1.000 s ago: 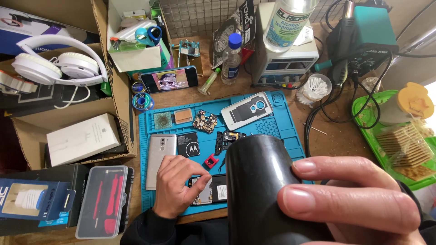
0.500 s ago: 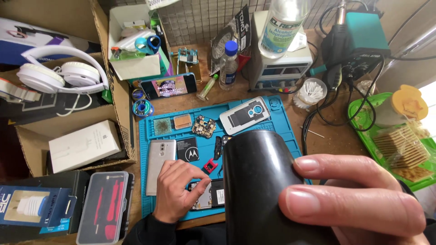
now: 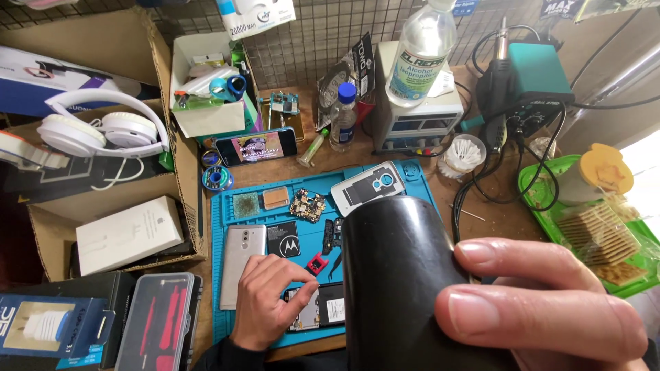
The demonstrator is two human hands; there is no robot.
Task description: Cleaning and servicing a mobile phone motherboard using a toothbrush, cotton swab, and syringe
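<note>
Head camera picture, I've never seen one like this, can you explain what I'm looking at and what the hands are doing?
The camera sits on a person's head and looks down at a cluttered repair bench. The right hand, very close to the lens, has its grip around a big black cylinder. The left hand rests on an opened phone lying on a blue work mat. Also on the mat: a silver phone, a small circuit board and a white phone back cover. Beside it sit white headphones in a cardboard box and a clear bottle behind.
</note>
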